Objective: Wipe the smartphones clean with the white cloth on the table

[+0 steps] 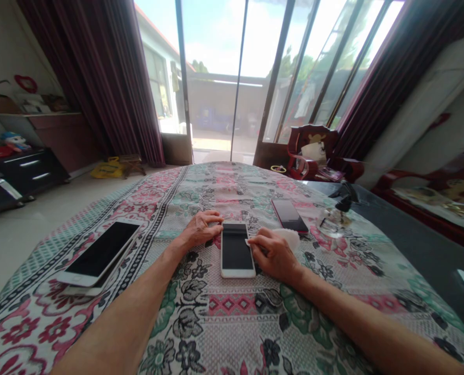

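- The white phone (237,250) lies flat, dark screen up, in the middle of the surface (232,323), which is covered by a patterned floral cloth; the phone is between the two hands.
- The left hand (202,228) rests at the phone's far left corner with its fingers curled, the tips touching the edge; whether it grips the phone or only presses on it cannot be told.
- The right hand (274,252) is closed around a white wipe (290,237), pinched between thumb and fingers, with a corner of the wipe touching the right edge of the phone's screen.
- A dark phone (289,214) lies just beyond the right hand, further right and apart from the white phone.
- A stack of two larger devices (101,252) with white frames sits well to the left, near the cloth's border.
- A crumpled clear wrapper (331,221) lies right of the dark phone.
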Action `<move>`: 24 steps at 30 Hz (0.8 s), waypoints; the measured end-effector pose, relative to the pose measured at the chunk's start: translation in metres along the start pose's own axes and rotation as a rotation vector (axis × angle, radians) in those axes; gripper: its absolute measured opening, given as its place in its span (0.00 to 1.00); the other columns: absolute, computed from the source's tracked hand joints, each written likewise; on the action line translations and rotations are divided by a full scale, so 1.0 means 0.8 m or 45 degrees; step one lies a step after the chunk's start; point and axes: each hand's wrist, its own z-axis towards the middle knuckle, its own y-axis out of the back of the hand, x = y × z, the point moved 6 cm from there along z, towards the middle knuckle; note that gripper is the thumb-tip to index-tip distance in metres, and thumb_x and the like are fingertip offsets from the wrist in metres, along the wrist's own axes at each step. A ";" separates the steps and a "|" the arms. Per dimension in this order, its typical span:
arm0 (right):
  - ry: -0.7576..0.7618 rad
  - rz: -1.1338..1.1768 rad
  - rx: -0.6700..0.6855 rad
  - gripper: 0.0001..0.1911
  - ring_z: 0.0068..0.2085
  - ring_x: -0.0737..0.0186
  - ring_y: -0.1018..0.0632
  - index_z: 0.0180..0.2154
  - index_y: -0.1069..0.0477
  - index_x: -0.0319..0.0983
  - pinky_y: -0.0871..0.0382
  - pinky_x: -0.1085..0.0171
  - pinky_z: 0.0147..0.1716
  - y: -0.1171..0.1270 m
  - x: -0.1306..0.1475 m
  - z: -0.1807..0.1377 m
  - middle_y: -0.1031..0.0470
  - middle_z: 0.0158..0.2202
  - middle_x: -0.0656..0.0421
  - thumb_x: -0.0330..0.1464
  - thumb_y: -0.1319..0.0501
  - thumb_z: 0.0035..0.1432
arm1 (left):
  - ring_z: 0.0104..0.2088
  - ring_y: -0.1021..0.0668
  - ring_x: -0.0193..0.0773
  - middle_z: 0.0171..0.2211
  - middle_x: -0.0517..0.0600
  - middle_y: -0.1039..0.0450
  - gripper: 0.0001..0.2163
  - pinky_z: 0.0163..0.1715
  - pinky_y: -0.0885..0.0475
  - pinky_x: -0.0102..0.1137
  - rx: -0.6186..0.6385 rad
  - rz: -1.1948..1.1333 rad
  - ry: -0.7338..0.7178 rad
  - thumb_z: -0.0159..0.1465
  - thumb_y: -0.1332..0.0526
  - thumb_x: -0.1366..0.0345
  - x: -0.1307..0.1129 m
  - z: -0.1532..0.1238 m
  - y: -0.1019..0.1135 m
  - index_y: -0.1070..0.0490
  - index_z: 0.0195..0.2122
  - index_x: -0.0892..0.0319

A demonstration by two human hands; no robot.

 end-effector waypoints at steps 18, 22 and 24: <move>0.034 -0.012 -0.027 0.09 0.30 0.66 0.28 0.32 0.24 0.38 0.35 0.67 0.31 -0.001 0.004 -0.002 0.30 0.28 0.58 0.28 0.44 0.56 | 0.46 0.22 0.42 0.46 0.51 0.23 0.13 0.50 0.29 0.30 0.002 0.001 0.031 0.56 0.40 0.64 -0.005 -0.001 0.002 0.20 0.39 0.57; 0.064 0.005 -0.021 0.08 0.29 0.66 0.29 0.30 0.25 0.38 0.36 0.66 0.30 0.001 0.008 -0.008 0.31 0.27 0.58 0.27 0.43 0.55 | 0.46 0.22 0.42 0.46 0.51 0.23 0.13 0.50 0.29 0.31 -0.002 0.005 0.040 0.56 0.40 0.65 -0.004 -0.002 0.002 0.20 0.40 0.57; 0.054 0.007 -0.020 0.08 0.29 0.66 0.28 0.31 0.25 0.38 0.35 0.66 0.31 0.001 0.008 -0.008 0.31 0.27 0.58 0.28 0.44 0.56 | 0.46 0.22 0.42 0.45 0.51 0.23 0.13 0.50 0.29 0.31 -0.004 -0.001 0.036 0.56 0.40 0.65 -0.004 -0.002 0.002 0.20 0.40 0.58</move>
